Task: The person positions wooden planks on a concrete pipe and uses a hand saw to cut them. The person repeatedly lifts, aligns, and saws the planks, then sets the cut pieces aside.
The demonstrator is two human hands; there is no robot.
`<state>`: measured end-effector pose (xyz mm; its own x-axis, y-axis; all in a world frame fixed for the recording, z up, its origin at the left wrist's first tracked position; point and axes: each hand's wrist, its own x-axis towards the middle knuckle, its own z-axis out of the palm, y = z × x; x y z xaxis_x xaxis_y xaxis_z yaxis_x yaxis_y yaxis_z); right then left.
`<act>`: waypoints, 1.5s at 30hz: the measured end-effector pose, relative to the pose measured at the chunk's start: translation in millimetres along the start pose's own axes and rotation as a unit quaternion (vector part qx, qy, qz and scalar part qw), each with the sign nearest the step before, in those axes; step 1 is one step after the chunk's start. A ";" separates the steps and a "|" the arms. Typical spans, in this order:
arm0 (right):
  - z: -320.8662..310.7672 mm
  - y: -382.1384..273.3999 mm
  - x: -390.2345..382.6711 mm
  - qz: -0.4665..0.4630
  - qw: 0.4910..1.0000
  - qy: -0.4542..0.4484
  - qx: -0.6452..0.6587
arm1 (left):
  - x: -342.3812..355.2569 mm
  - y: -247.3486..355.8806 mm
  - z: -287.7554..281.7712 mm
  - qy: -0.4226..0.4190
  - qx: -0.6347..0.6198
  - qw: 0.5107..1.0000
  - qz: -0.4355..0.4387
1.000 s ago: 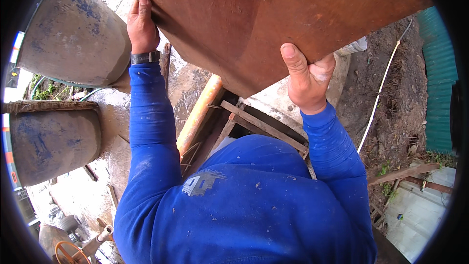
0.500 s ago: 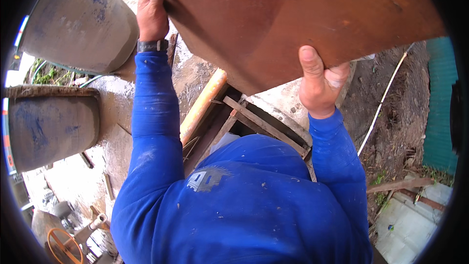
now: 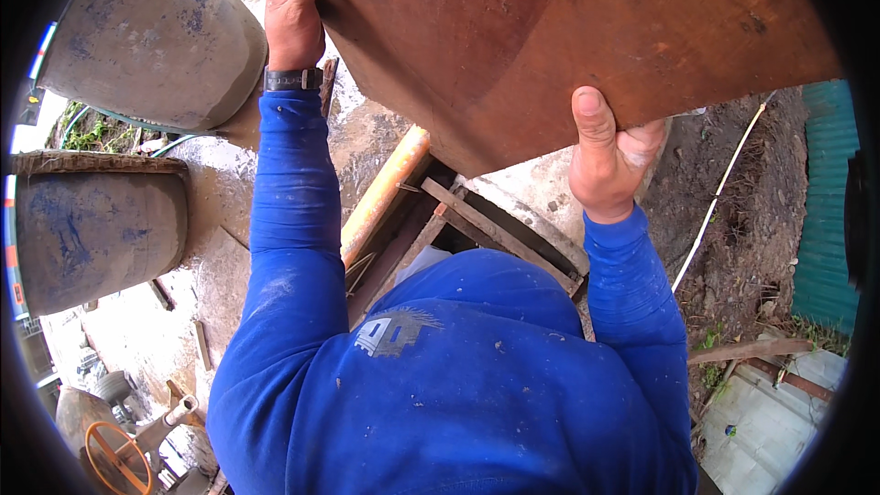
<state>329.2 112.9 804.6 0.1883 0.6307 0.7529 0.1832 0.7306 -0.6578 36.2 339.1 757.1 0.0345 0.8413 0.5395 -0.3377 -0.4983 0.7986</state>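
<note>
A large reddish-brown board [image 3: 550, 27], like a plywood sheet, is held up ahead of me in both hands. My left hand [image 3: 294, 18] is closed on its left edge, thumb up, with a dark band on the wrist. My right hand [image 3: 610, 151] grips the near edge, its thumb lying on the board's face and the other fingers mostly hidden beneath. The board's near corner hangs over a wooden frame [image 3: 490, 220] around a dark opening. The far edge of the board runs out of view.
Two large grey tubs [image 3: 101, 238] with blue patches stand at the left. A yellowish post [image 3: 385, 192] lies beside the opening. Lower left is an orange handwheel [image 3: 117, 458] on a machine. At right are a pale pole [image 3: 724, 188] on soil, green corrugated sheeting [image 3: 828, 211] and pale sheets [image 3: 761, 422].
The board and both hands have shifted very slightly to the right in the picture. My grip on the board looks the same.
</note>
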 end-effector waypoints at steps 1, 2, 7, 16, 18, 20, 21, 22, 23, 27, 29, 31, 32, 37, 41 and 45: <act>-0.2 0.0 -0.7 0.003 1.000 -0.001 0.005 | -0.4 0.0 0.2 0.002 -0.002 1.000 -0.001; -0.1 -0.3 -1.1 0.004 1.000 -0.002 0.003 | -0.8 0.5 -0.4 0.004 -0.003 1.000 -0.002; -0.2 -2.8 -2.6 0.002 1.000 -0.006 -0.008 | -2.0 2.1 -4.8 -0.005 0.029 1.000 -0.005; 2.6 -1.7 -1.8 -0.010 1.000 0.000 0.011 | -3.6 4.1 -2.5 0.000 0.007 1.000 -0.007; 2.1 -3.3 -1.4 0.001 1.000 -0.002 0.009 | -3.4 3.7 -0.1 0.004 -0.013 1.000 -0.010; 1.6 -3.3 -1.0 0.006 1.000 -0.002 0.007 | -2.5 3.0 -0.8 -0.004 -0.008 1.000 -0.006; 1.5 -2.8 -0.7 0.005 1.000 0.000 0.007 | -1.9 2.9 -0.9 -0.008 -0.004 1.000 -0.004; 1.1 -2.3 -0.4 0.004 1.000 0.001 0.007 | -1.6 2.6 -0.2 -0.005 -0.006 1.000 -0.003; 0.2 -2.4 0.3 0.003 1.000 -0.002 0.002 | -1.4 2.0 0.7 -0.003 -0.008 1.000 -0.002; -2.5 -0.9 1.6 -0.001 1.000 -0.008 -0.004 | -0.5 1.6 1.7 -0.008 -0.004 1.000 -0.003; -4.0 1.0 1.2 -0.003 1.000 -0.007 -0.004 | 0.3 -0.1 2.7 -0.009 -0.003 1.000 -0.003; -6.1 2.7 0.4 -0.004 1.000 -0.006 -0.007 | 1.0 -1.6 4.0 -0.011 -0.003 1.000 -0.002; -5.6 4.3 1.0 -0.003 1.000 -0.005 -0.002 | 1.4 -2.0 3.0 -0.010 -0.004 1.000 -0.002; -4.2 8.0 4.7 -0.015 1.000 0.005 0.009 | 4.1 -2.6 0.9 -0.015 0.033 0.999 0.005; -6.4 8.2 6.3 -0.010 1.000 0.004 0.005 | 4.7 -3.2 5.6 -0.012 0.022 1.000 0.004; -7.7 10.0 5.3 0.001 1.000 0.005 0.013 | 5.2 -3.9 7.7 -0.013 0.014 1.000 0.006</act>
<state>339.4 121.5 801.9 0.1994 0.6300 0.7506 0.1576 0.7354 -0.6590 44.9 343.8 758.8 0.0560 0.8300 0.5549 -0.3124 -0.5133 0.7993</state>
